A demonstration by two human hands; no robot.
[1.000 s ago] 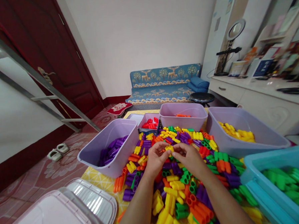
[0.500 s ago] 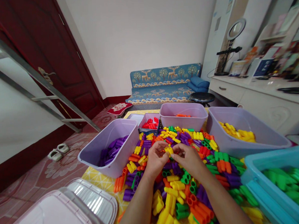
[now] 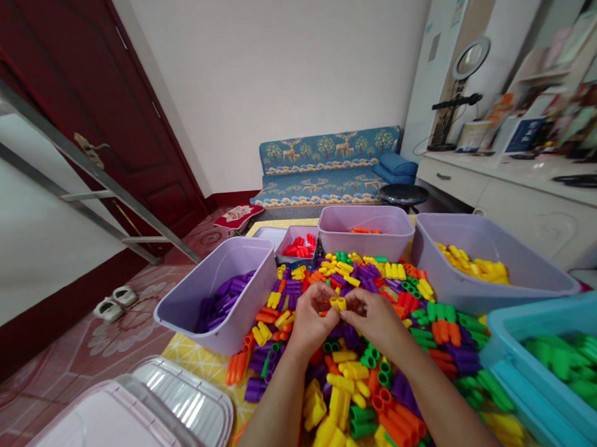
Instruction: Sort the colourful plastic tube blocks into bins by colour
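Note:
Both of my hands meet above the middle of a heap of plastic tube-shaped toy blocks in yellow, purple, orange, green and red. Between them is a yellow toy block (image 3: 338,303), its open tube ends facing me. My left hand (image 3: 313,316) grips its left side with thumb and fingers. On the other side, the fingertips of my right hand (image 3: 370,313) pinch it. Under my wrists lie more yellow blocks (image 3: 340,398) and orange blocks (image 3: 400,428). My curled fingers partly hide the held block.
Purple blocks fill part of a lilac bin (image 3: 216,291) at left. Behind stand a small box of red blocks (image 3: 302,246) and a bin with orange ones (image 3: 366,236). Right are a bin of yellow blocks (image 3: 512,299) and a turquoise bin of green ones (image 3: 516,365). Lids (image 3: 104,427) lie front left.
The yellow block has turned slightly between my fingers, so its two tube openings show more plainly. My hands stay in nearly the same place.

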